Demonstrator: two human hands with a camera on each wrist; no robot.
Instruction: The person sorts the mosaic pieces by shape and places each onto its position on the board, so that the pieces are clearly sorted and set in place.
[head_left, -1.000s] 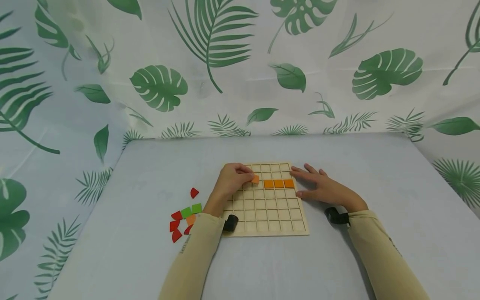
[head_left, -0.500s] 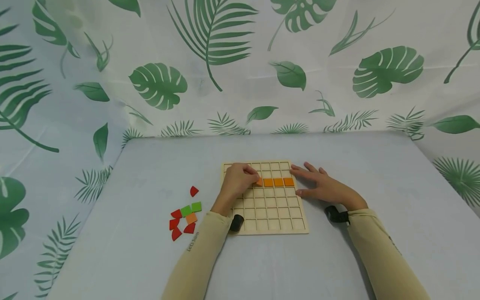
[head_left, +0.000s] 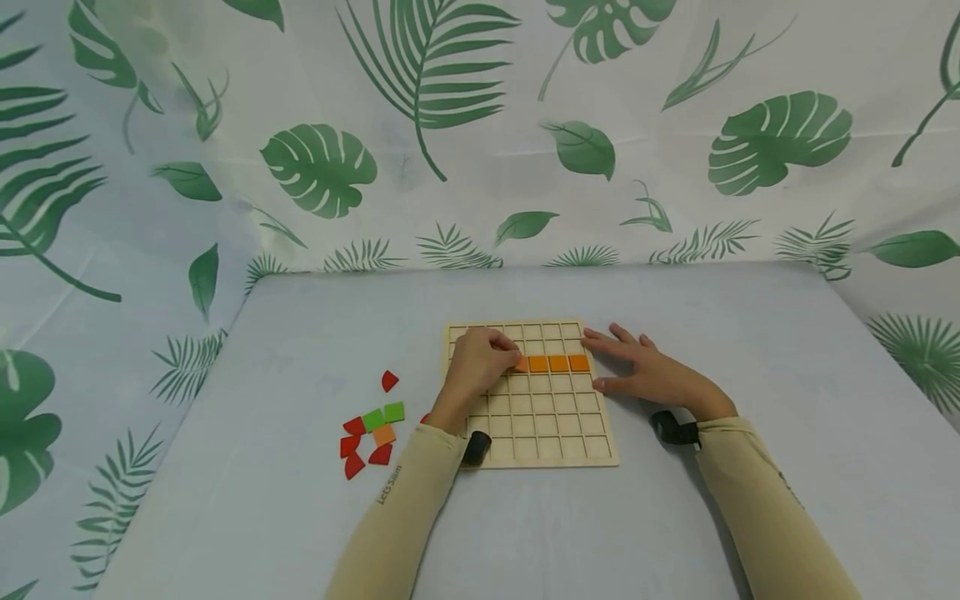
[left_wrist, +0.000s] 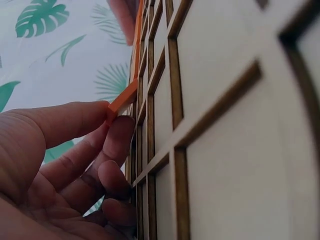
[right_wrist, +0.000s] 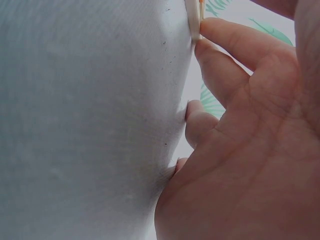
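Note:
My left hand [head_left: 476, 367] pinches an orange square tile [left_wrist: 123, 99] between thumb and fingers, over the wooden grid board [head_left: 551, 425]. In the left wrist view the tile is tilted, one end meeting the board's grid. Right of it in the same row lie three orange tiles [head_left: 558, 363], flat in their cells. My right hand [head_left: 652, 375] is spread at the board's right edge, its fingers mostly straight. The right wrist view has fingertips touching the board's edge [right_wrist: 194, 20] and others on the tabletop.
Left of the board lie several red quarter-circle pieces [head_left: 354, 465], two green squares [head_left: 393, 412] and another orange square [head_left: 384, 434]. One red piece [head_left: 426, 418] is partly hidden by the left wrist. A leaf-patterned cloth [head_left: 480, 167] stands behind the table.
My left hand has shifted slightly right with the orange tile, bringing it beside the three tiles in the row. My right hand has stayed where it was.

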